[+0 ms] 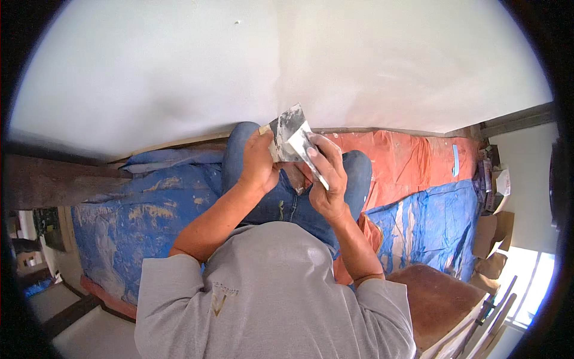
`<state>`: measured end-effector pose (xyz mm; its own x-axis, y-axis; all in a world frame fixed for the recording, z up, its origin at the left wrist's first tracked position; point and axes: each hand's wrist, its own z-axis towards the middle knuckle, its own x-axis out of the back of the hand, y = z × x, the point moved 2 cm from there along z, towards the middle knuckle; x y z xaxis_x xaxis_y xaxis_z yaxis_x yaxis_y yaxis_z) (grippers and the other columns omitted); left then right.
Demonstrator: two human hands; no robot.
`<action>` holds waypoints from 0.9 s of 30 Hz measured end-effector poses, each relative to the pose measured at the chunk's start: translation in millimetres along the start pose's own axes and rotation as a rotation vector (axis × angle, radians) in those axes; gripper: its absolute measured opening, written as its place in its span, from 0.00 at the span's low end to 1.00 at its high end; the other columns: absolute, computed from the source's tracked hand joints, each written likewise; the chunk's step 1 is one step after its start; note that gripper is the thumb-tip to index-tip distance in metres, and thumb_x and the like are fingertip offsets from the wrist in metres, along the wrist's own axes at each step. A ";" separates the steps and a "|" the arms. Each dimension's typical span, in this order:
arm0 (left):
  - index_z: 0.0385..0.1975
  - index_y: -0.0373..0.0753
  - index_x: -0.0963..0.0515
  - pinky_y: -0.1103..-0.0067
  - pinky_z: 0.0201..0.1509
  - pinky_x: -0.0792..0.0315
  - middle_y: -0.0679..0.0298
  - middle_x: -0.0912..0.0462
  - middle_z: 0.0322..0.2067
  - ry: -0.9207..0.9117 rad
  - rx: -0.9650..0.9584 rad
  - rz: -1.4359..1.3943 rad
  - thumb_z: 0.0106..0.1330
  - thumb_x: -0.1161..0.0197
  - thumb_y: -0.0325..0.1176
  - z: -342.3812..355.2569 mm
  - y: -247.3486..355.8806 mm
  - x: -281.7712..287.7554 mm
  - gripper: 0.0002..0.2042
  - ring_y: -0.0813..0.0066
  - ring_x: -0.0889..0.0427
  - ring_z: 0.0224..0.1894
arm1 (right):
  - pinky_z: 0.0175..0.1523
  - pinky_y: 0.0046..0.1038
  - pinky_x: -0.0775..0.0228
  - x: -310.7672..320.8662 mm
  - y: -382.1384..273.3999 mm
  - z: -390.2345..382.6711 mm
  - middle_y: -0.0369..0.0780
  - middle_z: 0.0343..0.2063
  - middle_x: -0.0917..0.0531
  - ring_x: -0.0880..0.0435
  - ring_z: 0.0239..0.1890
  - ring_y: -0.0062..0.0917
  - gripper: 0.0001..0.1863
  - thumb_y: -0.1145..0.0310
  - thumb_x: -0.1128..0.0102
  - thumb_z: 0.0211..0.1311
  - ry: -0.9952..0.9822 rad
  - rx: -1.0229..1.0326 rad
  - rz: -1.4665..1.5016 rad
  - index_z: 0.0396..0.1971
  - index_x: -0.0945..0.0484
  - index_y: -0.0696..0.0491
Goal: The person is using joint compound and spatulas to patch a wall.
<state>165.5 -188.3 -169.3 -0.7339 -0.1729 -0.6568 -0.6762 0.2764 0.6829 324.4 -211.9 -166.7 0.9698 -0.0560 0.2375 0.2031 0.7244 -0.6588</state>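
Note:
My left hand (259,161) is closed on the edge of a dark, flat scraper plate (290,127), smeared with white filler. Closed around a second flat scraper (303,145), coated in white, is my right hand (330,170). The right-hand scraper overlaps the face of the dark plate, and the two appear to touch. Both tools are up in front of my bent knees, close to the wall. Handles, if any, are hidden by my fingers.
A white wall (197,78) rises ahead, with a damp-looking beige patch (341,72). Paint-stained blue sheeting (149,221) and red sheeting (400,161) lie around me. A brown wooden box (433,299) stands at right; cardboard boxes (493,233) are beyond it.

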 end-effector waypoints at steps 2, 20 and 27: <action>0.48 0.40 0.23 0.80 0.29 0.21 0.63 0.15 0.40 0.029 0.012 -0.065 0.74 0.52 0.36 -3.0 5.2 0.8 0.12 0.75 0.14 0.36 | 0.62 0.43 0.31 3.8 4.0 2.4 0.48 0.57 0.21 0.22 0.57 0.45 0.29 0.80 0.32 0.53 -0.115 0.035 -0.206 0.58 0.21 0.48; 0.53 0.35 0.27 0.74 0.22 0.22 0.64 0.19 0.39 -0.445 -0.390 0.775 0.75 0.51 0.34 -4.8 17.2 22.0 0.14 0.76 0.15 0.36 | 0.49 0.29 0.21 16.7 68.6 -3.8 0.39 0.47 0.18 0.16 0.44 0.24 0.21 0.68 0.52 0.76 0.069 -0.941 1.040 0.64 0.36 0.58; 0.50 0.37 0.25 0.74 0.17 0.24 0.62 0.16 0.34 -0.199 -0.013 0.392 0.73 0.48 0.34 20.3 54.9 24.5 0.12 0.74 0.14 0.29 | 0.48 0.23 0.27 77.9 81.3 -53.8 0.34 0.42 0.17 0.19 0.44 0.17 0.18 0.69 0.38 0.69 -0.323 -0.983 0.480 0.55 0.25 0.57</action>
<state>111.6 -158.2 -154.4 -0.9095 0.1285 -0.3954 -0.3510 0.2724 0.8959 423.7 -194.3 -240.2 0.9249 0.3639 -0.1106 -0.0233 -0.2361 -0.9715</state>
